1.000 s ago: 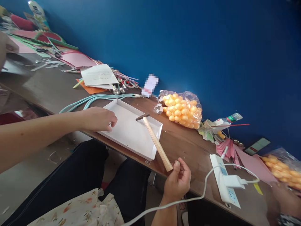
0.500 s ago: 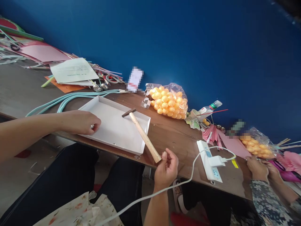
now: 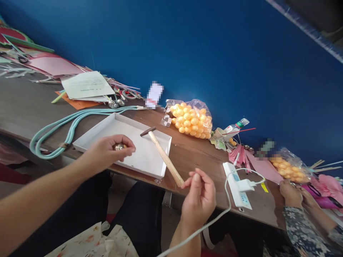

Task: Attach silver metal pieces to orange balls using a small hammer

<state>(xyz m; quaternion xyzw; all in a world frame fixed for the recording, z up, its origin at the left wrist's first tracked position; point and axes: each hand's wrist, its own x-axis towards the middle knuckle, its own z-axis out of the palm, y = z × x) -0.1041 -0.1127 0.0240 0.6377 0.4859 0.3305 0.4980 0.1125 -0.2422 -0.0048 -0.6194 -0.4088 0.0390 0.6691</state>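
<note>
My left hand (image 3: 108, 151) hovers over the white shallow tray (image 3: 88, 137), its fingers pinched round a small shiny round object (image 3: 119, 146). A hammer (image 3: 163, 157) with a wooden handle lies with its dark head in the tray and its handle across the tray's right rim. My right hand (image 3: 199, 198) is raised just below the handle's end, thumb and forefinger pressed together; what they pinch is too small to name. A white cable (image 3: 214, 221) runs past my right wrist.
A turquoise cord (image 3: 66, 125) loops left of the tray. Bags of orange balls (image 3: 191, 119) sit by the blue wall. A white power strip (image 3: 237, 185) lies at right. Another person's hands (image 3: 296, 194) work at far right. Papers and straws (image 3: 85, 85) clutter the back left.
My left hand has lifted off the tray's near edge and moved right, now pinching a small shiny object. My right hand has risen slightly by the hammer handle's end.
</note>
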